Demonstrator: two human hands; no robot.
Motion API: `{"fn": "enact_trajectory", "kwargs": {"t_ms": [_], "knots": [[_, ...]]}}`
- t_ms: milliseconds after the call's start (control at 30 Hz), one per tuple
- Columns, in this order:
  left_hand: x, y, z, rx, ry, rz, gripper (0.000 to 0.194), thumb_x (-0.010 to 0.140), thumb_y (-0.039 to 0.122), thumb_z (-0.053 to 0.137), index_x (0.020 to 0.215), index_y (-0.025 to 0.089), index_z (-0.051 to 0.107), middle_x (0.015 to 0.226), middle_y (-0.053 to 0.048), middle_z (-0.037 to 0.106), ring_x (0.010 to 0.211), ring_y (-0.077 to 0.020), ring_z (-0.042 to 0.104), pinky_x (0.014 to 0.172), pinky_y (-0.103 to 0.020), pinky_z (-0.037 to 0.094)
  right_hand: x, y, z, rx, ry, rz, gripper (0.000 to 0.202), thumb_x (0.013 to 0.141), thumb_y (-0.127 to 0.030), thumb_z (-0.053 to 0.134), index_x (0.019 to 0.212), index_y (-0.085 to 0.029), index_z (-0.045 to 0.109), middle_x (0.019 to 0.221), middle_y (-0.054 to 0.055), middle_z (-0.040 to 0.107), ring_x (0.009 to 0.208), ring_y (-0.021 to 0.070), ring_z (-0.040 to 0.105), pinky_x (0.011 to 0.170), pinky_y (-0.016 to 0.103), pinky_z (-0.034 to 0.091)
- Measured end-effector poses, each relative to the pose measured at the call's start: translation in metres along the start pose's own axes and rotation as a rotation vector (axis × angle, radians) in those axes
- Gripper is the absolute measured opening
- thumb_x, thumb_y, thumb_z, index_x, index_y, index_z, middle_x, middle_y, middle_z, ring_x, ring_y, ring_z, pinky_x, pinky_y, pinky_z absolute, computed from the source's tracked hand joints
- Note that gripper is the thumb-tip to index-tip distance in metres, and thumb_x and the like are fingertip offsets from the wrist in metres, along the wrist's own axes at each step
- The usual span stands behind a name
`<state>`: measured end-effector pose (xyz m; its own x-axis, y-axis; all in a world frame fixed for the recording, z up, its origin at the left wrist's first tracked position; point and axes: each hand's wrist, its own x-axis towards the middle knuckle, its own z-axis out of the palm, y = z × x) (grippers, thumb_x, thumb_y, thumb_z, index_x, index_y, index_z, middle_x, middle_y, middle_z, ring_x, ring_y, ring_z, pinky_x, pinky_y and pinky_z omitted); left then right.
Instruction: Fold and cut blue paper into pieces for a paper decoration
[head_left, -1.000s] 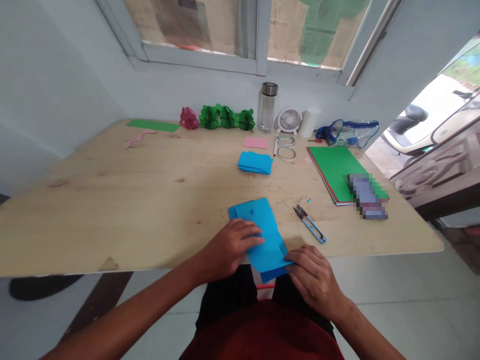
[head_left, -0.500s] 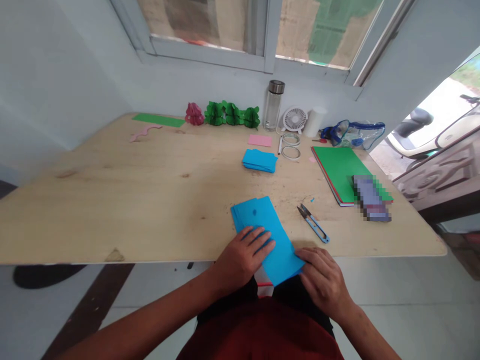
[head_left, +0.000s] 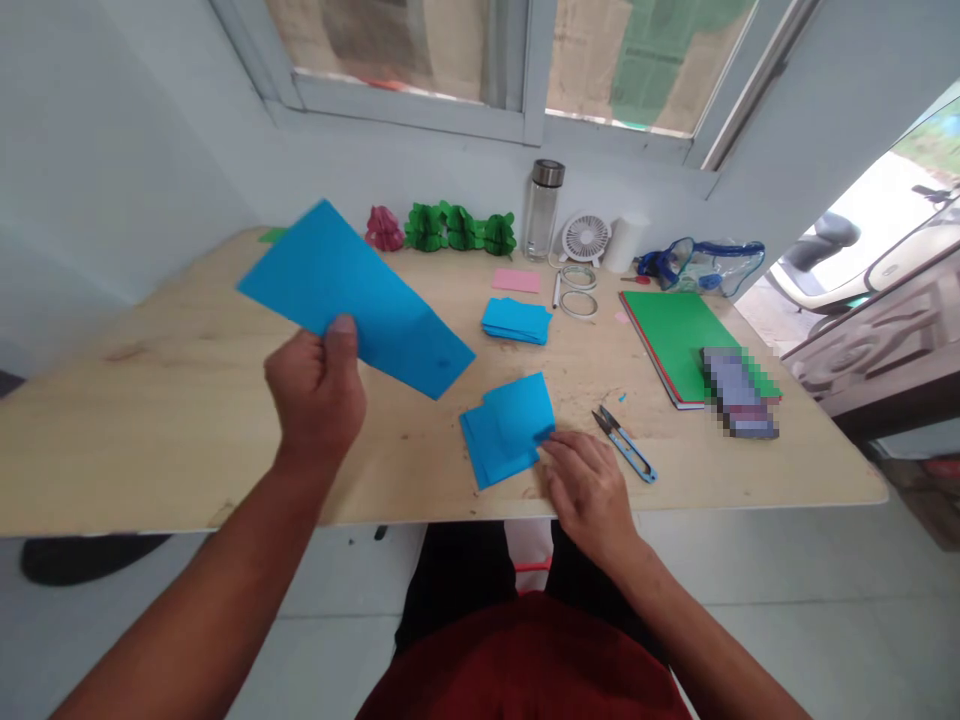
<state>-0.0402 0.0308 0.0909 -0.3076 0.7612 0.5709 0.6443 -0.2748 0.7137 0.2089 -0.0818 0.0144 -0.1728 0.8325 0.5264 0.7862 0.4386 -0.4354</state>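
Observation:
My left hand (head_left: 319, 395) is raised over the left part of the table, closed on a long blue paper strip (head_left: 360, 295) with the thumb on top. The strip slants down to the right and bears a dark spot near its lower end. Close to the table's front edge, my right hand (head_left: 589, 485) pinches the right edge of a blue paper piece (head_left: 525, 415), which curves up a little. Beneath it lie more blue paper pieces (head_left: 476, 445). Blue thread snips (head_left: 626, 445) rest just right of my right hand.
Behind are a blue paper stack (head_left: 516, 322), a pink paper (head_left: 515, 280), tape rolls (head_left: 579, 304) and a pen (head_left: 556, 290). Along the wall stand green paper shapes (head_left: 457, 228), a bottle (head_left: 543, 210) and a fan (head_left: 586, 238). A phone (head_left: 739, 392) lies on a green sheet (head_left: 675, 330).
My left hand has lifted a long blue strip off the pile and carried it up and left. My right hand has shifted up and left to the remaining blue paper.

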Motion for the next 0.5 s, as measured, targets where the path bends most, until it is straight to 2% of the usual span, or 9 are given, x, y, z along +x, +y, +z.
{"fn": "enact_trajectory", "kwargs": {"t_ms": [67,200,300,367,433,500], "knots": [[-0.001,-0.001,0.000,0.011,-0.035,0.012,0.045,0.091,0.035,0.044,0.051,0.021,0.027,0.049,0.005,0.027,0.049,-0.0093,0.030,0.051,-0.026,0.023,0.006,0.004,0.012,-0.026,0.025,0.070,0.028,0.091,-0.019,0.049,0.116,-0.018,0.061,0.114,0.012,0.065,0.104,0.0264,0.060,0.089,0.046,0.049],[-0.024,-0.004,0.018,-0.019,-0.237,0.090,0.043,0.089,0.037,0.043,0.050,0.022,0.030,0.045,0.004,0.032,0.045,-0.0101,0.033,0.048,-0.027,0.023,0.012,0.015,0.025,-0.032,0.123,0.203,0.048,0.088,-0.025,0.052,0.135,-0.018,0.047,0.127,0.015,0.058,0.117,0.0294,0.054,0.096,0.049,0.046],[-0.043,-0.004,0.034,-0.105,-0.345,0.112,0.043,0.090,0.038,0.041,0.052,0.023,0.030,0.044,0.005,0.031,0.042,-0.0103,0.032,0.048,-0.028,0.022,0.015,0.021,0.025,0.055,0.128,0.271,0.057,0.085,-0.026,0.055,0.140,-0.020,0.040,0.120,0.012,0.062,0.111,0.0271,0.057,0.095,0.047,0.047],[-0.055,-0.003,0.043,-0.143,-0.401,0.107,0.043,0.091,0.039,0.039,0.053,0.022,0.030,0.045,0.006,0.029,0.042,-0.0101,0.031,0.047,-0.027,0.022,0.017,0.023,0.024,0.107,0.108,0.305,0.051,0.083,-0.025,0.058,0.133,-0.021,0.049,0.110,0.009,0.066,0.102,0.0253,0.060,0.091,0.044,0.049],[-0.065,-0.001,0.049,-0.162,-0.441,0.093,0.044,0.092,0.041,0.038,0.054,0.022,0.029,0.046,0.006,0.029,0.042,-0.0098,0.031,0.046,-0.026,0.022,0.017,0.025,0.022,0.129,0.074,0.318,0.027,0.082,-0.023,0.058,0.109,-0.022,0.062,0.094,0.007,0.068,0.091,0.0235,0.062,0.083,0.040,0.051],[-0.075,-0.002,0.053,-0.186,-0.502,0.046,0.044,0.092,0.044,0.037,0.055,0.023,0.028,0.048,0.006,0.030,0.044,-0.0100,0.032,0.045,-0.025,0.023,0.016,0.027,0.021,0.155,0.036,0.311,0.006,0.083,-0.023,0.057,0.083,-0.023,0.063,0.078,0.004,0.066,0.079,0.0212,0.061,0.075,0.036,0.050]]}}
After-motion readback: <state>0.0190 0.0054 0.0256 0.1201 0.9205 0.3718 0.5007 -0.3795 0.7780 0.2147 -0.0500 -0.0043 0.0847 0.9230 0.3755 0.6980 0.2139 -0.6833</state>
